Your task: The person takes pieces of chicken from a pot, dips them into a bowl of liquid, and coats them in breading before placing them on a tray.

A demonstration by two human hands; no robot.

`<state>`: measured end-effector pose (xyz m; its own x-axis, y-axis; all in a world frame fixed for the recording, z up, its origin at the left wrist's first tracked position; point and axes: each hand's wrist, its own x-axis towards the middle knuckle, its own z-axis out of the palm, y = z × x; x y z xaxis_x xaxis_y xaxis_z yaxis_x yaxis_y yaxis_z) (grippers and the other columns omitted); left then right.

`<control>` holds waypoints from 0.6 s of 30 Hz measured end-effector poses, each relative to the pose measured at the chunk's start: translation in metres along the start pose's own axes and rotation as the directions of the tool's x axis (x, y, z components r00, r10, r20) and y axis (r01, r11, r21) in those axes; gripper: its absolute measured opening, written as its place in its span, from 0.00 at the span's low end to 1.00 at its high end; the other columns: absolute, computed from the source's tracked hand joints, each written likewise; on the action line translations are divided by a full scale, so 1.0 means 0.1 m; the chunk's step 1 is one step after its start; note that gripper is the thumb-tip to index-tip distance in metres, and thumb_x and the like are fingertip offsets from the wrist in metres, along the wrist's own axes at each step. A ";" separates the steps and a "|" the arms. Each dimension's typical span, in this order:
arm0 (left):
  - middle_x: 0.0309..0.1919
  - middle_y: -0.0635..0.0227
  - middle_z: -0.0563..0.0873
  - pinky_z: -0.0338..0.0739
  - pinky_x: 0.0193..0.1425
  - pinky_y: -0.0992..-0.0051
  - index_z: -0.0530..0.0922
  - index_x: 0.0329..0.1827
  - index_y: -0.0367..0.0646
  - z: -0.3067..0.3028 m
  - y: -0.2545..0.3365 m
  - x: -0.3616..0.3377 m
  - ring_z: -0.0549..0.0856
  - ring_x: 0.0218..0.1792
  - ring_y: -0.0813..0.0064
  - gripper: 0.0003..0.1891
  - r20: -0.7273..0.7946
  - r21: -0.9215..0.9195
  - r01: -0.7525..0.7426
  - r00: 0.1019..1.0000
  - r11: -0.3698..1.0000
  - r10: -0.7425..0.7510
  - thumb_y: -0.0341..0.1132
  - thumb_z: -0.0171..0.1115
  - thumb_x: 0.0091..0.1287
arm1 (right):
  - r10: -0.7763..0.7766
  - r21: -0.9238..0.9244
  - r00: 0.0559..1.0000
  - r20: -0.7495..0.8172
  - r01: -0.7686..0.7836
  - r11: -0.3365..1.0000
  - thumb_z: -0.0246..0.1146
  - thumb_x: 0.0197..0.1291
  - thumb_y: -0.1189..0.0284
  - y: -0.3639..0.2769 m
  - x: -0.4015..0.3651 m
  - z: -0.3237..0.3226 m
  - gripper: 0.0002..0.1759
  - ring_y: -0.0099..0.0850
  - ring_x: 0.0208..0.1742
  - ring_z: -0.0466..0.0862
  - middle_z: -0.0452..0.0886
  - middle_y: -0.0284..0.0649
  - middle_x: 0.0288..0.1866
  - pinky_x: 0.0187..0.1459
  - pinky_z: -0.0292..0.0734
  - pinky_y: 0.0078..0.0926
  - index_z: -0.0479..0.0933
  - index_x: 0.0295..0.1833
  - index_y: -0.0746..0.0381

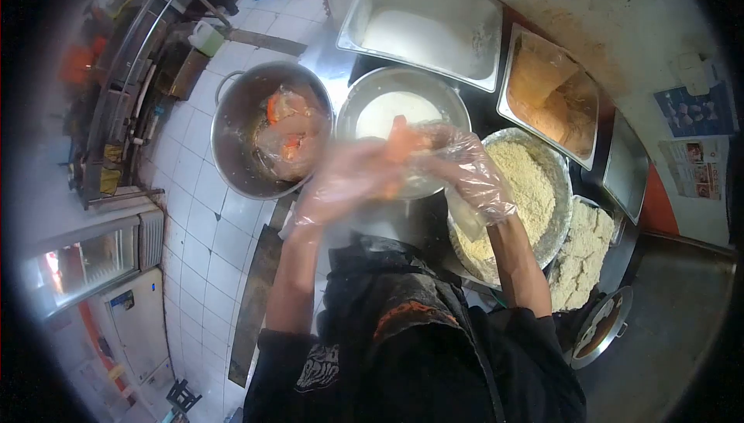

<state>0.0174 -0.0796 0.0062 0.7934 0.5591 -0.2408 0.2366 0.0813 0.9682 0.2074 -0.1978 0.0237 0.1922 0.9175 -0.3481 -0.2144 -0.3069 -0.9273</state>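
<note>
Both my hands wear clear plastic gloves. My left hand (341, 183) is blurred by motion, left of the bowl of white liquid (395, 113), and its fingers cannot be made out. My right hand (469, 171) is over the bowl's right edge, its fingers bent round something orange-red (404, 142) that is too smeared to name. To the left stands a deep metal pot (267, 78) holding pieces with orange-red parts and plastic film. A large round basin of pale crumbs (523, 183) lies beside my right wrist.
At the back stand a metal tray of white powder (422, 32) and a tray of orange-brown powder (542, 113). Right of the basin is a tray of crumb-coated pieces (580, 256), with a small round pan (604, 330) below. White floor tiles (201, 229) show at left.
</note>
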 end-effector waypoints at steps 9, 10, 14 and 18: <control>0.42 0.67 0.88 0.80 0.45 0.78 0.82 0.54 0.34 0.15 -0.35 0.09 0.85 0.42 0.81 0.18 0.124 -0.111 -0.037 0.991 0.993 0.050 0.33 0.75 0.65 | 0.177 0.390 0.981 -0.079 -0.133 0.911 0.73 0.59 0.75 0.03 -0.19 -0.05 0.35 0.32 0.60 0.82 0.81 0.45 0.61 0.64 0.77 0.31 0.71 0.71 0.70; 0.43 0.67 0.88 0.80 0.45 0.78 0.80 0.56 0.34 0.18 -0.31 0.11 0.85 0.43 0.82 0.18 0.095 -0.106 -0.002 0.995 0.994 0.012 0.32 0.74 0.66 | 0.200 0.436 0.973 -0.118 -0.131 0.891 0.73 0.58 0.75 0.01 -0.21 -0.07 0.37 0.32 0.60 0.82 0.81 0.45 0.63 0.64 0.77 0.31 0.69 0.73 0.70; 0.47 0.67 0.86 0.80 0.51 0.77 0.76 0.59 0.37 0.38 -0.22 0.10 0.84 0.47 0.81 0.19 0.034 -0.459 0.165 0.985 0.873 -0.169 0.29 0.71 0.69 | 0.142 0.463 0.975 -0.171 -0.048 0.885 0.73 0.59 0.75 0.21 -0.21 -0.18 0.37 0.32 0.61 0.81 0.80 0.43 0.64 0.63 0.78 0.30 0.68 0.73 0.70; 0.50 0.67 0.84 0.79 0.56 0.76 0.75 0.58 0.39 0.36 -0.35 0.15 0.84 0.50 0.80 0.17 0.066 -0.278 0.145 0.989 0.950 -0.132 0.28 0.69 0.70 | 0.233 0.535 0.960 -0.159 -0.115 0.837 0.69 0.64 0.74 0.20 -0.28 -0.21 0.32 0.30 0.59 0.82 0.80 0.41 0.62 0.60 0.80 0.27 0.69 0.72 0.66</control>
<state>0.0412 -0.1033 -0.0337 0.7907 0.4874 -0.3705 0.1843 0.3875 0.9032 0.2175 -0.2354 0.0119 0.2864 0.7688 -0.5717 -0.7138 -0.2268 -0.6626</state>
